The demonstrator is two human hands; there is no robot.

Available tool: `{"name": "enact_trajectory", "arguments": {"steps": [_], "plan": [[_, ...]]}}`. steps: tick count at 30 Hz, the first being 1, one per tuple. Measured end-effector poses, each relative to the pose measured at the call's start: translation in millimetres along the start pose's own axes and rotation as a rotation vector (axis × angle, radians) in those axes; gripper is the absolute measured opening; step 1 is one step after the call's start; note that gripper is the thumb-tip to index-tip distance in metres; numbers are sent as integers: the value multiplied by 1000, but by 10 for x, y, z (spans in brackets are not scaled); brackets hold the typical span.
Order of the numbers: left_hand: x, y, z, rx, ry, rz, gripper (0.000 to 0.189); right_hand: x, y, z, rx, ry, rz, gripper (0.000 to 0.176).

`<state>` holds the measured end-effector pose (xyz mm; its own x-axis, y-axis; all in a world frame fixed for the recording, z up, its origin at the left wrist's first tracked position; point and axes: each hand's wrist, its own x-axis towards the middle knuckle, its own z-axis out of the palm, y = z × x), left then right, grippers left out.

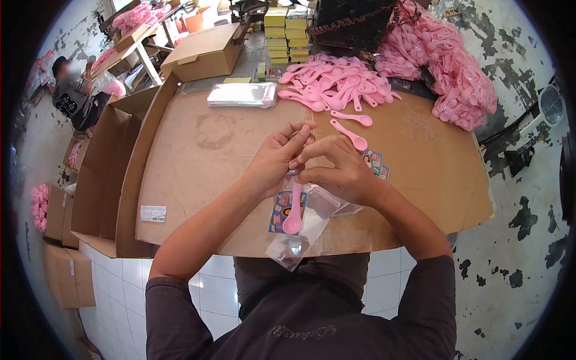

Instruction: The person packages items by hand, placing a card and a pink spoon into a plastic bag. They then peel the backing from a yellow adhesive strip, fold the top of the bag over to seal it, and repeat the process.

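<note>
My left hand (279,157) and my right hand (342,171) meet over the front middle of the table, their fingers closed and pinched at the top of a clear plastic bag (308,196). The exact grip is partly hidden by the fingers. Below them hangs or lies a pink spoon (292,223), bowl toward me, over a blue printed card (278,215); both appear to be in the bag. More clear bags (315,225) lie under and beside it. Near my right hand are more printed cards (376,162) and a loose pink spoon (349,134).
A heap of pink spoons (342,81) lies at the back, beside a stack of clear bags (242,95). Bundled cards (276,36) stand behind. Bagged spoons (453,72) pile up at right. An open carton (111,174) adjoins the left edge. A person (72,96) sits far left.
</note>
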<state>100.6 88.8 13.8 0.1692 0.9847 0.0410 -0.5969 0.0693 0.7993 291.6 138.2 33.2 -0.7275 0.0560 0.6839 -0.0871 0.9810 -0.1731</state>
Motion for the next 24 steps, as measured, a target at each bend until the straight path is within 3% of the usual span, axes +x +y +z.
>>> {"name": "enact_trajectory", "arguments": {"steps": [2, 5, 6, 9, 10, 13, 14, 17, 18, 21, 24], "plan": [[53, 143, 54, -30, -99, 37, 27, 108, -75, -106, -107, 29, -37, 21], [142, 276, 317, 379, 42, 296, 23, 385, -262, -435, -269, 90, -80, 18], [157, 332, 360, 520, 51, 504, 22, 487, -328, -577, -321, 111, -90, 17], [222, 517, 351, 523, 84, 589, 26, 706, -330, -1068, -382, 116, -74, 17], [169, 585, 395, 606, 136, 592, 25, 715, -322, -1119, -408, -3, -41, 16], [108, 582, 437, 672, 111, 584, 25, 680, -212, -1271, -196, -65, 191, 13], [111, 562, 404, 693, 42, 554, 29, 696, -166, -1293, -256, -3, 199, 9], [121, 508, 460, 894, -23, 516, 40, 709, -175, -1384, -56, -81, 485, 9], [111, 535, 516, 930, -62, 498, 51, 711, -147, -1392, -63, -45, 464, 10], [198, 558, 587, 1051, -126, 603, 58, 691, -68, -1381, -61, 36, 433, 13], [224, 626, 653, 939, -219, 507, 62, 730, -100, -1386, -31, 43, 464, 14]]}}
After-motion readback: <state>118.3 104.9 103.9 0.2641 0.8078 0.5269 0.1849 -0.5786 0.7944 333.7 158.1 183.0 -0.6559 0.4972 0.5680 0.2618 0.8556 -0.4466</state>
